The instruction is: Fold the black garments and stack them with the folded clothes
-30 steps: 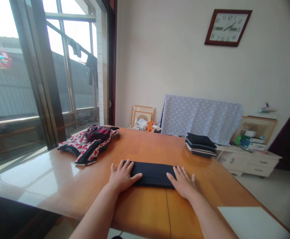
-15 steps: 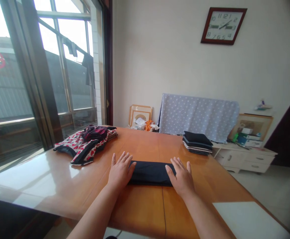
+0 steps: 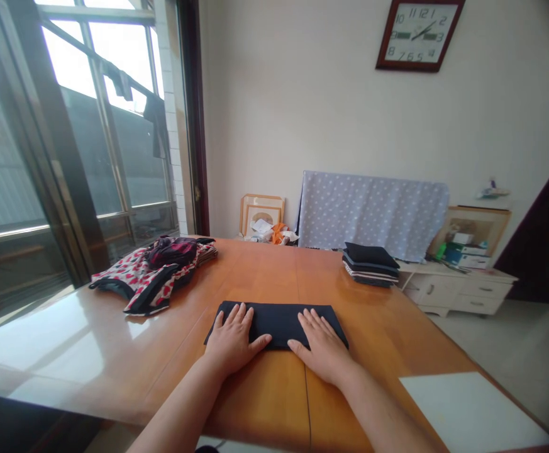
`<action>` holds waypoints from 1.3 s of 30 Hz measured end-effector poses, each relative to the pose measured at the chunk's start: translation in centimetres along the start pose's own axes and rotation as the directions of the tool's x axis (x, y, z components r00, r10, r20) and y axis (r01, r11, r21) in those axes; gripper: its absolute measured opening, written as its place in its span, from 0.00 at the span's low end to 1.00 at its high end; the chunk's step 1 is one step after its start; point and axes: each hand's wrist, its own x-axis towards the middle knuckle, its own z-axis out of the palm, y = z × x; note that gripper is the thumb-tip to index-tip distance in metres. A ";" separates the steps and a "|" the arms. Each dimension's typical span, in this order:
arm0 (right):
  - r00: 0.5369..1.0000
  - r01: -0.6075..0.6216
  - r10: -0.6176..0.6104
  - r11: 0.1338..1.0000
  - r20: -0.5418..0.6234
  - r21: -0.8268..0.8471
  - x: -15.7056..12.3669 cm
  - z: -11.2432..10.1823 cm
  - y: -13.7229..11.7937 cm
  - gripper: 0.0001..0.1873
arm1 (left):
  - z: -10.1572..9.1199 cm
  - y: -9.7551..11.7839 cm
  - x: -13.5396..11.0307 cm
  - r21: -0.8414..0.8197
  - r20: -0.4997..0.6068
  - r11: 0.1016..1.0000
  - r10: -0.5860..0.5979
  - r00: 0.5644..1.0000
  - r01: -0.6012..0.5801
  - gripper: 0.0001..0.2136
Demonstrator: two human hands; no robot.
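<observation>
Brown-framed clock [image 3: 420, 35] on pale wall [image 3: 293, 94]; dotted cloth [image 3: 371, 214] near white cabinet [image 3: 453, 291].

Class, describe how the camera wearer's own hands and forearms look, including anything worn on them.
The left hand and right hand are bare, without gloves; no ring, watch or bracelet shows. The left forearm and right forearm are uncovered, with no sleeve in view.

From where I stand: folded dark piece [image 3: 281, 326] is smooth matt cloth. Tabletop [image 3: 260, 274] is glossy wood, strong glare. Heart-print garment [image 3: 131, 267], dotted drape [image 3: 373, 214]: matt fabric.
</observation>
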 end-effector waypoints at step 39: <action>0.968 -0.250 0.245 0.951 0.049 0.183 -0.7 -2.7 4.9 0.45 | 0.1 0.0 0.5 0.039 0.042 0.999 -0.038 0.998 0.036 0.48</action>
